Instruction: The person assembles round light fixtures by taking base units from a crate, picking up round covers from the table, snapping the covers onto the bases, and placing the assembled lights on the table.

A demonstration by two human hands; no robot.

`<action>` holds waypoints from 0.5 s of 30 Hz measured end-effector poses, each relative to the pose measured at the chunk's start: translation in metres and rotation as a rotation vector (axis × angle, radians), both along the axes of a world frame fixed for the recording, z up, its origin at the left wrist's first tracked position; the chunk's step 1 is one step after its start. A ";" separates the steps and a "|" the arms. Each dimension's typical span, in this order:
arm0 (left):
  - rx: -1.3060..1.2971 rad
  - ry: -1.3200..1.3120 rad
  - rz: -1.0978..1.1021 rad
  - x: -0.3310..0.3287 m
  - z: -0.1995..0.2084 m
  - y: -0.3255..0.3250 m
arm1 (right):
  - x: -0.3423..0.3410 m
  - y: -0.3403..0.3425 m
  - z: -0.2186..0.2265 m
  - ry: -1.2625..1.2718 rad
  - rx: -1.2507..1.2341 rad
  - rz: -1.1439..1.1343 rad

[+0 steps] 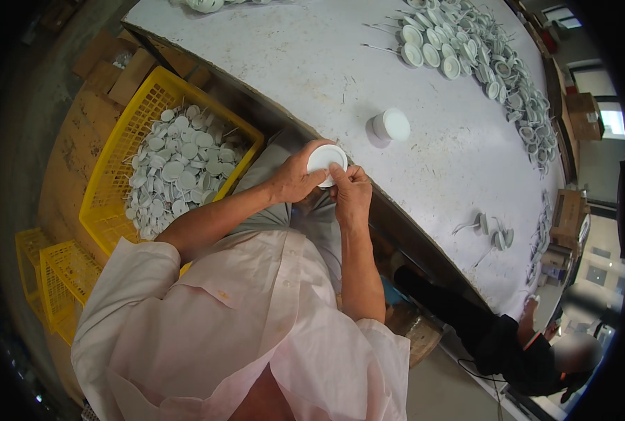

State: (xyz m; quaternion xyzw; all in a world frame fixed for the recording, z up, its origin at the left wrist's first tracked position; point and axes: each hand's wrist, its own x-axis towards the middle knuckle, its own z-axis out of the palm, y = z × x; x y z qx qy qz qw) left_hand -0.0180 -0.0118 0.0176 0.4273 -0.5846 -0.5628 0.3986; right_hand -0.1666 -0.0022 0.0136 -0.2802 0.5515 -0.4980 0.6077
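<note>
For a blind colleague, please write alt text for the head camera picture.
A person's left hand and right hand together hold a white round disc at the edge of a white table. A yellow crate of similar white discs stands at the person's left, and a pile of them lies on the table.

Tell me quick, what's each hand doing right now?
Left hand: closed around the round white part.
Right hand: fingers pinching the same part.

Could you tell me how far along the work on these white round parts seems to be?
Looks done: a spread of white parts lies across the table. In hand: both the left hand and right hand hold one white disc. Left: the yellow crate is full of pieces.
</note>
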 end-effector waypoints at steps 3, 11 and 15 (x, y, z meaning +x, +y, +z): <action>0.031 0.031 -0.009 -0.005 -0.003 -0.002 | -0.005 0.000 -0.004 -0.040 0.000 0.010; 0.234 0.332 0.389 0.039 -0.040 -0.018 | -0.093 -0.016 0.012 0.364 -0.052 -0.266; 0.401 0.370 0.586 0.117 -0.066 -0.025 | -0.268 -0.009 -0.021 1.556 -0.090 -0.838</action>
